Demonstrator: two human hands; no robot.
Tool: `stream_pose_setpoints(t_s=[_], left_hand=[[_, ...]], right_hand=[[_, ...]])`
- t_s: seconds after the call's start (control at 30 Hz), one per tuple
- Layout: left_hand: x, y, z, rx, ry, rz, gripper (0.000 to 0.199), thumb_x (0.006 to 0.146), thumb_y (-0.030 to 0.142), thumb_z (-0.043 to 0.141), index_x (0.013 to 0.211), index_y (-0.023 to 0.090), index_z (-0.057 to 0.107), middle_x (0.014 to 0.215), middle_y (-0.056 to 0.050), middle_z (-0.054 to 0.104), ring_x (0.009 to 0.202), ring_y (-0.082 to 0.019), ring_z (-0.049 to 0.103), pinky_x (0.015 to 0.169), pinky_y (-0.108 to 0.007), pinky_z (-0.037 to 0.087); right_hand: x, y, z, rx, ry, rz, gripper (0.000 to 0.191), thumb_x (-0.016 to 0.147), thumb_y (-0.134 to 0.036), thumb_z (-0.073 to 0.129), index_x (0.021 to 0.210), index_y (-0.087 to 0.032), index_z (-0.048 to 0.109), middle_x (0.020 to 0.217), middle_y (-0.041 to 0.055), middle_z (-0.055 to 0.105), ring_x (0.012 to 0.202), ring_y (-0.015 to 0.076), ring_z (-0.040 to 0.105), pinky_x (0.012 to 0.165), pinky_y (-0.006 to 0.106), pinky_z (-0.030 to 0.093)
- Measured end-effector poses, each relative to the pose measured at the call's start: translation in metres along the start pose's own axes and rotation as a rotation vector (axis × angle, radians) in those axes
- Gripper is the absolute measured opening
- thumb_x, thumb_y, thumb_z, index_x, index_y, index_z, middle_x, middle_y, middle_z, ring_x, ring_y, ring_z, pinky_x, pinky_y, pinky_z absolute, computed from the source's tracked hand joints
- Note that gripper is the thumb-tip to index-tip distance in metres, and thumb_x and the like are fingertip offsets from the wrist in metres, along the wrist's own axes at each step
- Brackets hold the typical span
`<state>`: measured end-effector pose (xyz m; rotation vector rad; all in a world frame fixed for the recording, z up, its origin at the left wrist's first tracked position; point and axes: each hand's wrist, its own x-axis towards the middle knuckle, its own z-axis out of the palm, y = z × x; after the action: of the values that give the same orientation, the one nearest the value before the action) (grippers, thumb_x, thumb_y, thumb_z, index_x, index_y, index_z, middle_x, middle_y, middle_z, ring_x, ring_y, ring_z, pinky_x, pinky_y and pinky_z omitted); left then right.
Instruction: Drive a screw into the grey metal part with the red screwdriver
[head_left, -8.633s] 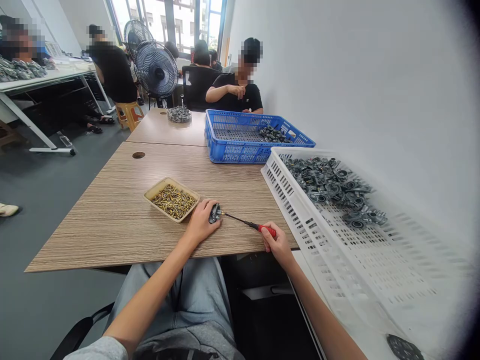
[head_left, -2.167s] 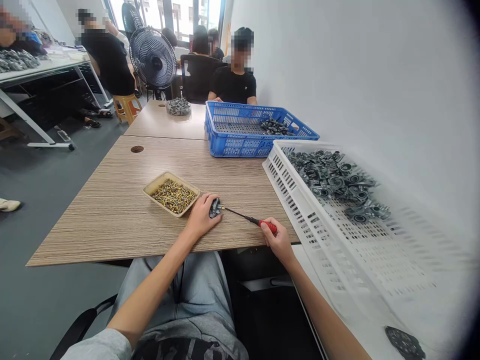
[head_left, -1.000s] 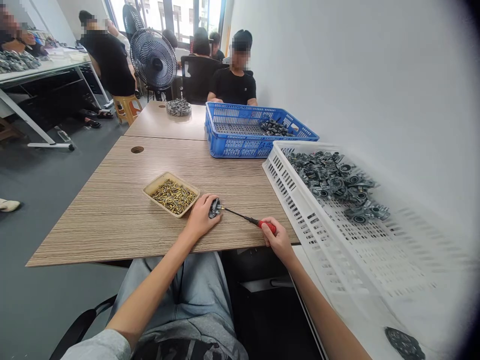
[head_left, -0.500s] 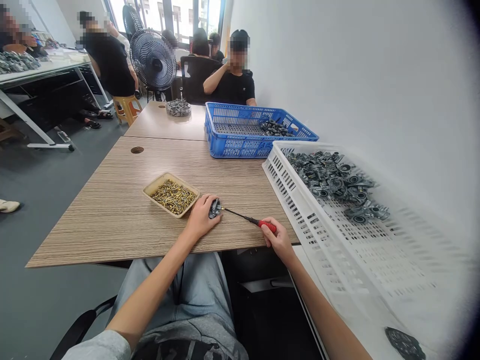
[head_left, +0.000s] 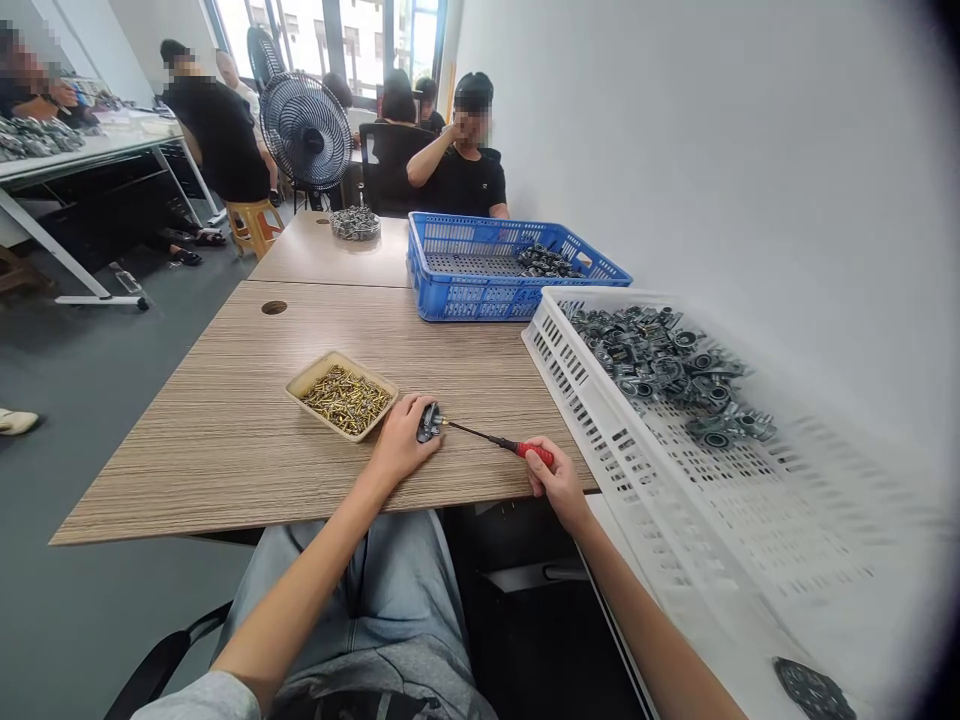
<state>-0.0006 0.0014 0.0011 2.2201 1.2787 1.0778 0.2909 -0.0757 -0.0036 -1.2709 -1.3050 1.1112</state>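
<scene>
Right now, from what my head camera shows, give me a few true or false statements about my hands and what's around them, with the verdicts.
1. The right hand holds a red-handled screwdriver. True.
2. The left hand is inside the tray of screws. False: it holds a grey metal part just beside the shallow tray.
3. The screwdriver's tip meets the grey metal part. True.
4. The white plastic crate is full of gold screws. False: it holds a heap of grey metal parts.
5. Gold screws lie in the shallow tray. True.
</scene>
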Motion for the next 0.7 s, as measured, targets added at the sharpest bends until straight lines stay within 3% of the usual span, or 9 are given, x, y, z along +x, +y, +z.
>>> stream_pose_setpoints(t_s=[0.47,0.7], left_hand=[[-0.0001,0.0,0.0004,-0.006,0.003,0.018,0.05,0.084,0.02,0.072,0.13,0.025,0.055,0.13,-0.008,0.06,0.124,-0.028,0.058,0.112,-0.045,0.048],[-0.0003,0.0006,0.0005,0.023,-0.012,0.015,0.051,0.085,0.022,0.073,0.132,0.024,0.055,0.133,-0.009,0.059,0.127,-0.029,0.057,0.112,-0.046,0.048]], right_hand=[[0.0018,0.0,-0.0018,0.211,0.105,0.053,0.039,0.093,-0.06,0.069,0.095,-0.023,0.058,0.056,-0.0099,0.042,0.04,0.0074,0.037,0.04,0.022,0.029],[0.0033,-0.002,-0.001,0.064,0.058,0.067,0.048,0.096,-0.066,0.061,0.078,-0.022,0.056,0.046,-0.0074,0.045,0.036,0.0081,0.036,0.038,0.022,0.028]])
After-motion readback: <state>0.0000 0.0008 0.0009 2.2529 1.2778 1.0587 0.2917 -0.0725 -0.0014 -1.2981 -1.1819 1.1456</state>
